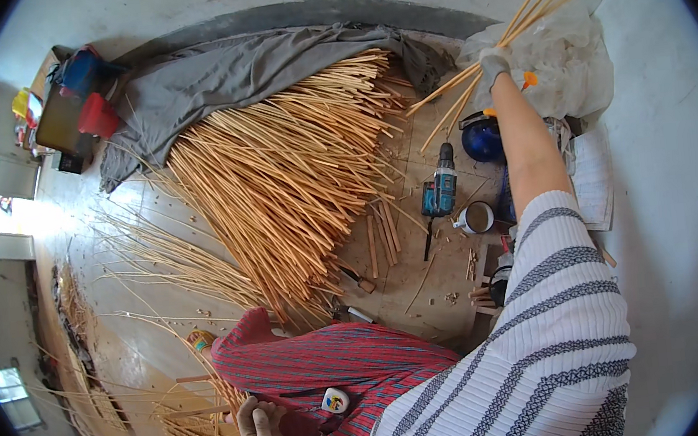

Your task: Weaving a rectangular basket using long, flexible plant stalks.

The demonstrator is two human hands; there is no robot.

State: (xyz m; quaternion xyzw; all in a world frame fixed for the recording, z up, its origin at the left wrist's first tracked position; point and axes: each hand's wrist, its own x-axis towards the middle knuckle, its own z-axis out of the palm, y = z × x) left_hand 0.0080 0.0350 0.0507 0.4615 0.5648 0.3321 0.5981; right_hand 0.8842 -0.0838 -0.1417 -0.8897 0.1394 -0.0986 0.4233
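My right arm, in a white sleeve with dark stripes, reaches to the far right. My gloved right hand (496,64) is closed round several long cane rods (543,4), which stick out on both sides of it. At the lower left, my gloved left hand (262,435) has its fingers curled against the edge of a wicker piece (198,434) with long loose stakes fanning outward. Its inner fingers are partly hidden. A red striped cloth (329,356) covers my lap, and a small white tape measure (335,401) lies on it.
A large heap of peeled canes (278,183) lies ahead, partly under a grey cloth (210,84). On the floor to the right are a cordless drill (440,184), a mug (476,217) and a blue round container (482,140). Crumpled plastic sheeting (561,63) sits by the wall.
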